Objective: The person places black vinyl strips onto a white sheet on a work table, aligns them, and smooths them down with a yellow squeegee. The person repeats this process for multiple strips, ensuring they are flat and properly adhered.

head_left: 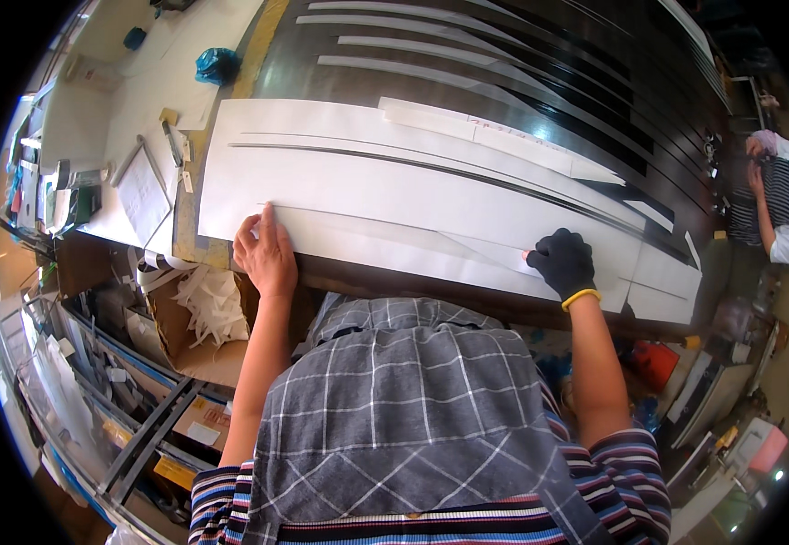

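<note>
A long white sheet (340, 177) lies across the dark table in front of me. A dark narrow strip (394, 160) runs lengthwise over it. Nearer to me, a thin long white piece (372, 222) stretches between my hands. My bare left hand (267, 254) rests at the sheet's near left edge, its index finger stretched out and touching the sheet, the other fingers loosely bent. Over the right part of the sheet, my right hand (562, 263) wears a black glove with a yellow wristband. Its fingers are curled closed, one bare fingertip showing; what they hold is hidden.
Several white and black strips (413, 41) lie along the far table. A blue crumpled bundle (216, 65) and a clipboard-like board (143, 193) are at the left. Below stands a cardboard box (197, 331) of paper scraps. Another person (771, 195) stands at the far right.
</note>
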{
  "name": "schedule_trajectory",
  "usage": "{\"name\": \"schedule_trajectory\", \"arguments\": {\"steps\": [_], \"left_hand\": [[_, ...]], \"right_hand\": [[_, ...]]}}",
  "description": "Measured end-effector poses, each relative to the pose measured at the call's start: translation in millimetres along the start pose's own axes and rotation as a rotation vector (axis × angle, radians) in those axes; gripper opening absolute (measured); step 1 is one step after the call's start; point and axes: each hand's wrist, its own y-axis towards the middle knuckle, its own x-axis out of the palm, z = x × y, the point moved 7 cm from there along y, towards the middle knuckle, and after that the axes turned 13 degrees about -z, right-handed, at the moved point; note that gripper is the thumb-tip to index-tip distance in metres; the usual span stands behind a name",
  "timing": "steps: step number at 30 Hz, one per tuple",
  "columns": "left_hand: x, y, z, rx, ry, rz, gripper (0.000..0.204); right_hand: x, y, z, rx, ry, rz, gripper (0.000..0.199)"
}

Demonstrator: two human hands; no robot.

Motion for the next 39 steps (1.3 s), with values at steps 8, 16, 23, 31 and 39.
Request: {"name": "schedule_trajectory", "arguments": {"steps": [8, 16, 23, 31, 39], "left_hand": [[17, -25, 92, 0.300, -0.090, -0.128, 0.069], [46, -79, 226, 0.699, -0.119, -0.617, 0.077], [43, -74, 187, 0.626, 0.025, -0.625, 0.078], [35, -65, 145, 0.617, 0.074, -0.617, 0.077], [40, -73, 143, 0.589, -0.007, -0.578, 0.081]], "right_hand": [[2, 4, -10, 0.000, -0.003, 0.032, 0.037], [5, 2, -28, -0.048, 0.035, 0.033, 0.035], [7, -22, 39, -0.115, 0.113, 0.154, 0.032], [18, -19, 76, -0.066, 0.121, 0.083, 0.031], [24, -17, 52, -0.094, 0.156, 0.132, 0.033]]}}
